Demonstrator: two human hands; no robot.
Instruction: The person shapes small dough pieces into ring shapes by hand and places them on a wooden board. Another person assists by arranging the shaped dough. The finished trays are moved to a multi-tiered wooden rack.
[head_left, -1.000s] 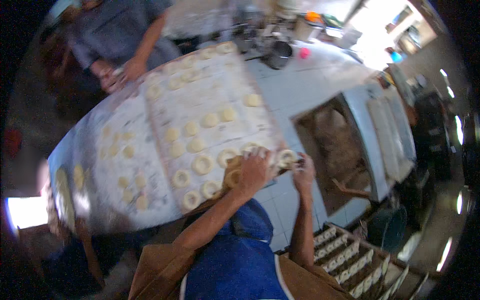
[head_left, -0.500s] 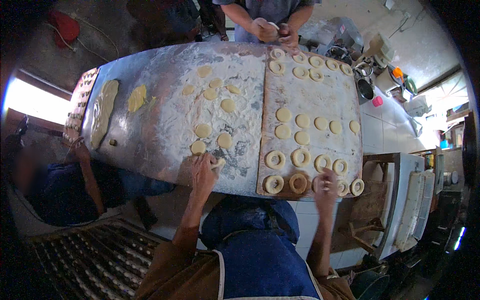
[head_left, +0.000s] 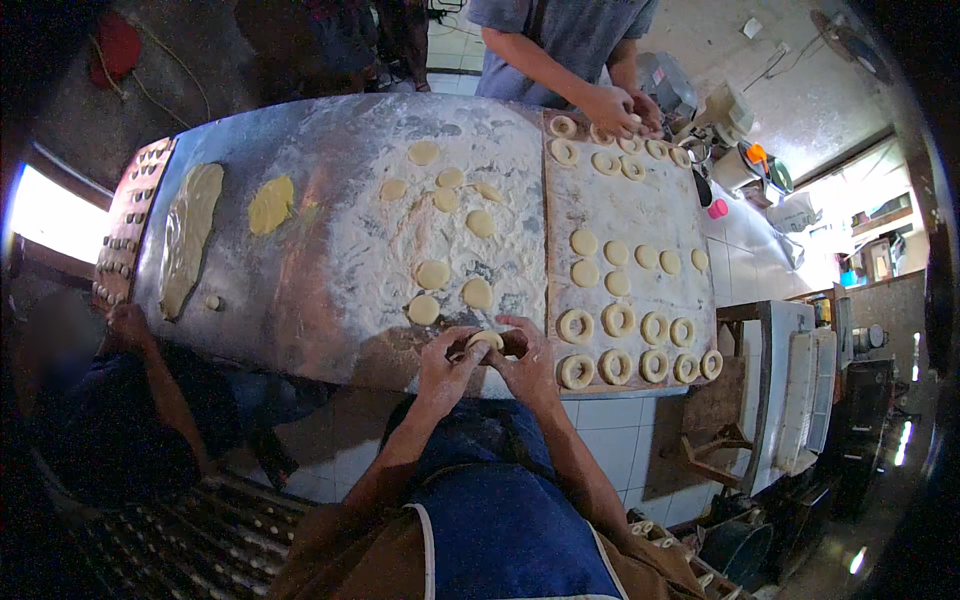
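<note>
Just over the near edge of the floured table, my left hand [head_left: 446, 370] and my right hand [head_left: 527, 362] hold one piece of pale dough [head_left: 486, 340] between their fingertips. It looks curved like a ring, though the fingers cover parts of it. Beyond my hands, flat dough rounds [head_left: 477, 293] lie scattered in the flour. Right beside them a wooden board [head_left: 640, 212] carries rows of dough rings [head_left: 619, 320] at its near and far ends. Several plain dough rounds [head_left: 584, 242] sit across the board's middle.
A co-worker's hands [head_left: 622, 112] work dough at the board's far edge. Another person's hand [head_left: 127, 325] is at the table's left end. A long dough slab [head_left: 190, 235] and a yellow fatty mass [head_left: 270, 205] rest on the metal tabletop [head_left: 310, 250]. A tray of small pieces [head_left: 135, 210] stands far left.
My right hand has come left from the rings on the board to meet my left hand at the dough piece. The far co-worker's hands have shifted right. The whole view has turned slightly.
</note>
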